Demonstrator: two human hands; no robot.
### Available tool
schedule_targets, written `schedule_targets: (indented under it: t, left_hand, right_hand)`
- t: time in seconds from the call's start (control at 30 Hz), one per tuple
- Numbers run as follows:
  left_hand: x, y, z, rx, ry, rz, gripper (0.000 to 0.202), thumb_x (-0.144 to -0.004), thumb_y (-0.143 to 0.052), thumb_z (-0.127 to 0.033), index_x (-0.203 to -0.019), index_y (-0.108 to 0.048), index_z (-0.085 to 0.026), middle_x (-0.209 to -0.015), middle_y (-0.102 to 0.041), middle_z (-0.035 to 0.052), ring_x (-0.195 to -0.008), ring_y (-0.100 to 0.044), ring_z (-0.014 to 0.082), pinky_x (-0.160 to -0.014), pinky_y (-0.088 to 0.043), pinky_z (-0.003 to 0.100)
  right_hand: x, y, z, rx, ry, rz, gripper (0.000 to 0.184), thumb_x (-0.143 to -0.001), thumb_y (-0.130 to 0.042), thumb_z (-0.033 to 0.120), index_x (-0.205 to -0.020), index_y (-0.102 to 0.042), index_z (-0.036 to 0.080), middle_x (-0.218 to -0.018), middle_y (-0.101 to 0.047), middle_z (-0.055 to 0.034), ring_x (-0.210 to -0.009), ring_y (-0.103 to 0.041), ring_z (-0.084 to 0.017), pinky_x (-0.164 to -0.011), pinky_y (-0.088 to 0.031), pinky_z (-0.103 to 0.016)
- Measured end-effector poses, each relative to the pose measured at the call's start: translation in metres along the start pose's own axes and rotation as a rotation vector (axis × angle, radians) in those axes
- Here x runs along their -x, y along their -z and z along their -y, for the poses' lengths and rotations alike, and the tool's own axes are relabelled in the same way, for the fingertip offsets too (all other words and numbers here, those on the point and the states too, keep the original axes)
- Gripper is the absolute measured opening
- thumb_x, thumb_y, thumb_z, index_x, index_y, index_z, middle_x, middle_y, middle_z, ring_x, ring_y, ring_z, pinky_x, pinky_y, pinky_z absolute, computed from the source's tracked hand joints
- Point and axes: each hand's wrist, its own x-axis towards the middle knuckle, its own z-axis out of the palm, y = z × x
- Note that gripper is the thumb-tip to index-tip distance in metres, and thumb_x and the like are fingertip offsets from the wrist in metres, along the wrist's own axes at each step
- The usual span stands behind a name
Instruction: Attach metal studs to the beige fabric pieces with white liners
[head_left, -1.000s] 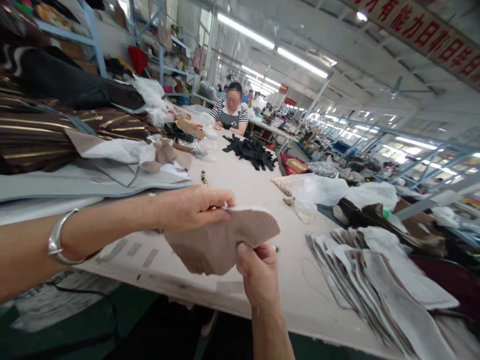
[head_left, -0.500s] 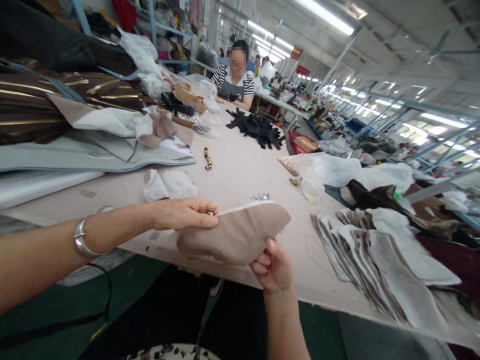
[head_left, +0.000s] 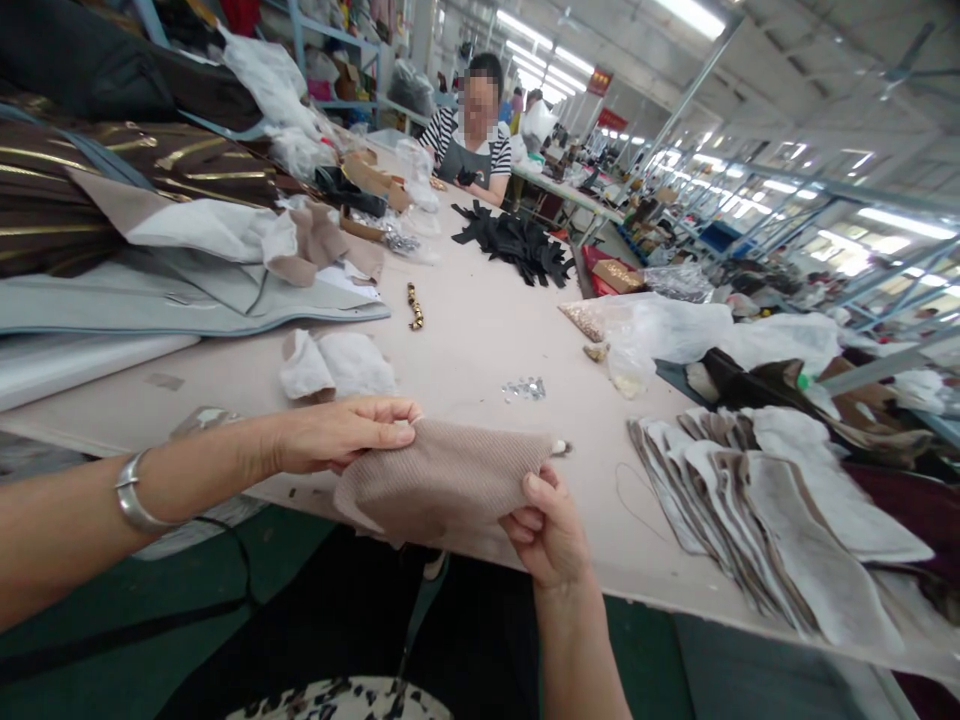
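Observation:
Stretched between my two hands over the table's near edge is a piece of ribbed tan fabric (head_left: 457, 470) with a pale edge or lining. My left hand (head_left: 367, 430) pinches its upper left corner between thumb and fingers. At the fabric's right end my right hand (head_left: 547, 515) grips it with the thumb on top and the fingers curled below. A small whitish tip with a dark end pokes out past the top right corner; I cannot make out what it is. Just beyond the fabric lies a small heap of silvery bits (head_left: 523, 388).
Lined fabric pieces (head_left: 750, 520) lie stacked at the right. White fluffy scraps (head_left: 341, 365) and a gold beaded strip (head_left: 415, 307) lie left of centre. Black strips (head_left: 514, 243) are heaped farther back, before a seated co-worker (head_left: 476, 140). Plastic bags (head_left: 667, 325) line the right edge.
The fabric has turned: its rounded right end now looks straighter and folded, its lower left edge shows pale lining, and the silvery bits behind it are uncovered. My left hand has shifted slightly left.

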Motion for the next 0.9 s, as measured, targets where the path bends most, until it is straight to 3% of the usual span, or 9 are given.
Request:
schedule_targets:
  t: [0.1,0.2,0.27,0.37,0.53,0.6,0.67,0.8,0.9]
  left_hand:
    - [0.007,0.0,0.008,0.026,0.061,0.03,0.046,-0.089,-0.052,-0.068,-0.101,-0.052,-0.024,-0.067,-0.048,-0.0041,-0.05,-0.038,0.0119,-0.049,-0.033,0.025]
    - [0.015,0.002,-0.009,-0.296,-0.031,-0.216,0.049,-0.087,-0.062,-0.058,-0.12,-0.061,-0.021,-0.089,-0.066,0.0024,-0.068,-0.056,0.0171,-0.067,-0.044,0.029]
    - [0.019,0.0,-0.036,-0.507,-0.139,-0.32,0.066,-0.085,-0.071,-0.052,-0.142,-0.053,-0.024,-0.105,-0.071,0.0043,-0.076,-0.062,0.0194,-0.075,-0.046,0.03]
    - [0.018,-0.011,-0.081,-0.694,-0.292,-0.179,0.071,-0.083,-0.079,-0.035,-0.148,-0.051,-0.031,-0.128,-0.071,0.0049,-0.099,-0.068,0.0237,-0.084,-0.046,0.029]
    - [0.007,-0.024,-0.117,-0.923,-0.043,0.013,0.026,-0.08,-0.074,-0.02,-0.106,-0.075,-0.023,-0.088,-0.077,0.0055,-0.081,-0.068,0.0255,-0.061,-0.037,0.03]
    - [0.008,-0.022,-0.118,-0.902,-0.001,0.024,0.007,-0.081,-0.069,-0.02,-0.082,-0.076,-0.022,-0.069,-0.071,0.0026,-0.066,-0.062,0.0209,-0.056,-0.032,0.029]
    - [0.012,-0.015,-0.116,-0.784,0.037,0.014,0.013,-0.079,-0.066,-0.02,-0.068,-0.072,-0.023,-0.056,-0.061,-0.0014,-0.055,-0.054,0.0163,-0.05,-0.029,0.027]
    - [0.023,0.008,-0.107,-0.467,0.109,0.051,0.01,-0.072,-0.066,-0.025,-0.064,-0.07,-0.022,-0.053,-0.056,-0.0034,-0.052,-0.049,0.014,-0.045,-0.028,0.024]
    - [0.023,0.026,-0.087,-0.271,0.097,0.126,0.018,-0.072,-0.069,-0.038,-0.068,-0.072,-0.02,-0.06,-0.063,-0.0012,-0.056,-0.055,0.0157,-0.049,-0.034,0.023]
  right_hand:
    - [-0.004,-0.001,0.01,0.076,0.001,-0.024,0.043,-0.063,-0.093,0.035,-0.087,-0.06,0.023,-0.056,-0.041,0.0151,-0.041,-0.01,0.0,-0.035,-0.013,-0.011]
    - [-0.006,-0.012,0.021,0.338,-0.046,0.104,0.038,-0.064,-0.089,0.033,-0.095,-0.069,0.022,-0.065,-0.056,0.0088,-0.048,-0.035,-0.004,-0.044,-0.031,-0.016]
    - [-0.007,-0.026,0.027,0.597,-0.093,0.224,0.025,-0.069,-0.083,0.031,-0.088,-0.072,0.018,-0.066,-0.057,0.0057,-0.057,-0.044,-0.009,-0.053,-0.035,-0.021]
    - [-0.006,-0.049,0.029,0.971,-0.035,0.328,0.018,-0.078,-0.07,0.024,-0.063,-0.064,0.018,-0.057,-0.048,0.0055,-0.056,-0.039,-0.01,-0.054,-0.027,-0.024]
    - [0.003,-0.066,0.03,1.327,0.253,0.309,0.023,-0.076,-0.062,0.007,-0.057,-0.059,0.02,-0.062,-0.055,0.0033,-0.062,-0.048,-0.013,-0.06,-0.03,-0.026]
    - [0.006,-0.06,0.033,1.388,0.25,0.311,0.021,-0.077,-0.067,0.01,-0.059,-0.061,0.02,-0.065,-0.053,0.0035,-0.065,-0.05,-0.013,-0.061,-0.031,-0.026]
    - [0.009,-0.048,0.037,1.433,0.154,0.339,0.017,-0.077,-0.073,0.015,-0.063,-0.064,0.02,-0.069,-0.056,0.0034,-0.068,-0.052,-0.012,-0.061,-0.031,-0.025]
    - [0.013,-0.022,0.051,1.511,-0.113,0.292,0.027,-0.081,-0.072,0.024,-0.06,-0.057,0.019,-0.056,-0.044,0.0068,-0.056,-0.04,-0.01,-0.053,-0.024,-0.025]
    - [0.014,-0.011,0.068,1.454,-0.137,0.276,0.033,-0.083,-0.07,0.029,-0.058,-0.05,0.019,-0.054,-0.034,0.0073,-0.055,-0.033,-0.009,-0.05,-0.021,-0.025]
